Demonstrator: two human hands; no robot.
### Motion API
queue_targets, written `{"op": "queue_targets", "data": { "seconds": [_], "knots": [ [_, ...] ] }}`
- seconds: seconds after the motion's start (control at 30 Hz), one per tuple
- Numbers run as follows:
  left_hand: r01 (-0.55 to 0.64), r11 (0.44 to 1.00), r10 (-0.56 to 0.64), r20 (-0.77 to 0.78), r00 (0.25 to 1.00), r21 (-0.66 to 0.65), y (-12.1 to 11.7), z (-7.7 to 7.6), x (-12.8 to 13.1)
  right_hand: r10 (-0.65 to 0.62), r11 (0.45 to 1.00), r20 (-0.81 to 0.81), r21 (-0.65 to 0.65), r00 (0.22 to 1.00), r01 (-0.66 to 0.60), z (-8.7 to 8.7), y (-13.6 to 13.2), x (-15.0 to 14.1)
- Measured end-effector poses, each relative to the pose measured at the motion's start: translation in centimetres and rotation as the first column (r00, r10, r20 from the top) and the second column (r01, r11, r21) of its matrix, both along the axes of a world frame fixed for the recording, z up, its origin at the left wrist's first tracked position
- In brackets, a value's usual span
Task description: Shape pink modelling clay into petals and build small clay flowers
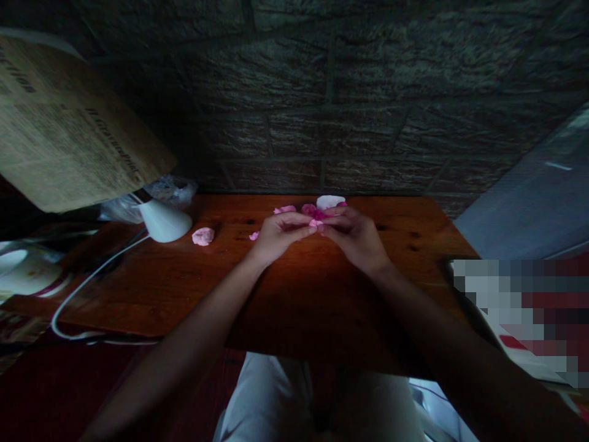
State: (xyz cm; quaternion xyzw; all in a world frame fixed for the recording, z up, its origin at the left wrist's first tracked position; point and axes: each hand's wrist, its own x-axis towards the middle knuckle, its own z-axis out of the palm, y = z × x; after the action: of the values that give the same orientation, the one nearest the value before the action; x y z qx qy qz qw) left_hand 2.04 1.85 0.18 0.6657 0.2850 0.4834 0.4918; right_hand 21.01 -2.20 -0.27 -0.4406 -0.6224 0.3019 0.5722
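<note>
My left hand (280,233) and my right hand (358,236) meet over the wooden table (294,288), fingertips pinched together on a small light pink piece (316,224). It looks soft, but its material is unclear. Just behind the fingers lie a deeper pink piece (310,211) and a whitish rounded piece (328,201). Another pink piece (284,209) sits behind my left hand, partly covered by it. To the left of that hand is a small pink scrap (254,236), and farther left a crumpled pale pink lump (203,236).
A lamp with a white cone base (164,221) and newspaper-print shade (78,123) stands at left, its white cord (87,279) hanging over the edge. Behind it lies clear plastic (177,191). A dark stone-patterned wall (294,92) backs the table. A white container (27,270) is far left.
</note>
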Motion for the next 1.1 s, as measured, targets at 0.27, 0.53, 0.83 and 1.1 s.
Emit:
{"op": "queue_targets", "data": {
  "seconds": [0.27, 0.53, 0.83, 1.1],
  "knots": [
    [-0.019, 0.999, 0.02, -0.013, 1.0, 0.029, -0.16, 0.13, 0.02, 0.011, 0.998, -0.084, -0.057, 0.996, -0.016, 0.22, -0.16, -0.31],
    [-0.026, 0.998, 0.026, 0.001, 1.0, 0.056, -0.11, 0.25, -0.03, 0.05, 0.997, -0.074, -0.05, 0.996, -0.054, 0.62, -0.44, -0.43],
    [-0.053, 0.993, 0.054, -0.011, 0.998, 0.105, 0.01, 0.18, 0.02, 0.092, 0.991, -0.121, -0.082, 0.988, -0.102, 0.81, -0.65, -0.57],
    [-0.03, 0.997, 0.029, 0.01, 1.0, 0.074, -0.29, 0.16, 0.08, 0.058, 0.994, -0.172, -0.083, 0.983, -0.073, 0.67, -0.47, -0.56]
  ]
}}
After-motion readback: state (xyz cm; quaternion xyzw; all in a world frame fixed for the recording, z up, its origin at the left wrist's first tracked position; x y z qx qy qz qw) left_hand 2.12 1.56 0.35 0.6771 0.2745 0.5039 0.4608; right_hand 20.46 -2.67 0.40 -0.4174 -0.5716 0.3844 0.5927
